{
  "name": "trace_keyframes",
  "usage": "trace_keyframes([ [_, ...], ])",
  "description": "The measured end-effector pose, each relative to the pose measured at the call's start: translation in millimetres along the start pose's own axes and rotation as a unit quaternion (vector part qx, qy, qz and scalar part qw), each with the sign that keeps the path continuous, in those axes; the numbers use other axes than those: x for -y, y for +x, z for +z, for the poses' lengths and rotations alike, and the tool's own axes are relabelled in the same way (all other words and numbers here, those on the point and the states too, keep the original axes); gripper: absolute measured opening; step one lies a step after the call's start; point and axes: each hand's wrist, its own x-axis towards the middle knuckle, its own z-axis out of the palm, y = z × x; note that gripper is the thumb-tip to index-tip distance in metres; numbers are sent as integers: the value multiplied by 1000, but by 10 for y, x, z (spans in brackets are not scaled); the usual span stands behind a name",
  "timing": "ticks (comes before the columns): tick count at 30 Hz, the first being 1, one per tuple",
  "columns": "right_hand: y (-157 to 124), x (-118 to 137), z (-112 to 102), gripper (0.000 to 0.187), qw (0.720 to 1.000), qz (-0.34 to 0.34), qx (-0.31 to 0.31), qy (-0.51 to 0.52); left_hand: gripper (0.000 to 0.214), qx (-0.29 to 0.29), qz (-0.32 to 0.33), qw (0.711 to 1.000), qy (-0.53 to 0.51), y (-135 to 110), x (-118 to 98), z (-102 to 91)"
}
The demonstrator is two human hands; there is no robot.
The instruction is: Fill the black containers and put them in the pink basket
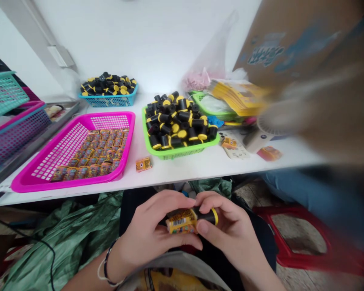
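Grip, left hand (pixel 150 230), right hand (pixel 230 230); labelled tube (pixel 182 221) between

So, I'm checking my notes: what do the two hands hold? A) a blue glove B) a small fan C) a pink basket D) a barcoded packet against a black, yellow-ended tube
D. The left hand and right hand grip the barcoded packet, butted to the black tube with its yellow end.

We look forward and down from the person's head, close above the left hand (pixel 153 230) and right hand (pixel 230 230), with the table (pixel 172 171) farther ahead.
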Motion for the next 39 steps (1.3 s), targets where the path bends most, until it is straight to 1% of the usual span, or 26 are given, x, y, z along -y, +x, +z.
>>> trace_keyframes([
  [3, -1, -8, 15, 15, 998, -38, -10, -45, 51, -4, -7, 1000, 9, 17, 2, 9],
  [6, -3, 1, 13, 20, 991, -72, -14, -108, 42, -7, -19, 1000, 16, 13, 19, 27],
  [8, -4, 3, -1, 23, 985, -76, -3, -153, 37, -19, -44, 999, 10, 1, 37, 43],
  [10, -7, -16, -20, 27, 981, -70, -1, -182, 37, -30, -80, 996, -20, -16, 59, 60],
  [12, -10, -55, -39, 34, 984, -65, -16, -165, 38, -33, -122, 990, -64, -36, 83, 75],
  [14, -12, -93, -56, 41, 991, -62, -28, -115, 38, -32, -168, 980, -103, -52, 104, 88],
  [16, -3, -108, -72, 49, 996, -50, -24, -73, 36, -33, -214, 965, -150, -59, 124, 102],
  [18, 26, -89, -83, 56, 998, -40, -15, -44, 34, -34, -258, 937, -233, -53, 142, 126],
  [19, 48, -69, -86, 57, 999, -39, -7, -28, 34, -33, -282, 916, -285, -45, 151, 142],
  [21, 99, -22, -86, 50, 999, -40, 23, 11, 34, -22, -331, 859, -390, -26, 162, 182],
  [23, 145, 18, -82, 44, 996, -41, 69, 32, 36, -2, -369, 799, -476, -5, 166, 222],
  [24, 160, 32, -81, 42, 995, -43, 86, 25, 36, 2, -381, 773, -508, 4, 167, 238],
  [25, 169, 41, -82, 40, 995, -51, 87, 4, 36, 1, -388, 753, -531, 12, 167, 249],
  [26, 172, 45, -85, 39, 994, -66, 77, -32, 35, -6, -392, 741, -545, 20, 169, 256],
  [27, 168, 47, -90, 38, 991, -87, 58, -79, 34, -20, -395, 735, -551, 29, 172, 259],
  [29, 149, 43, -100, 41, 974, -132, 26, -183, 33, -48, -390, 736, -551, 50, 179, 257],
  [30, 137, 38, -102, 44, 962, -151, 25, -228, 32, -57, -384, 740, -549, 64, 182, 255],
  [32, 115, 26, -94, 49, 941, -168, 44, -291, 30, -68, -371, 746, -550, 93, 182, 257],
  [34, 104, 13, -71, 54, 929, -177, 57, -320, 30, -82, -361, 749, -549, 120, 173, 271],
  [36, 104, 0, -38, 58, 923, -192, 55, -330, 31, -93, -363, 750, -545, 138, 158, 294],
  [39, 119, -25, 5, 61, 920, -212, 41, -328, 33, -100, -374, 739, -552, 148, 134, 338],
])
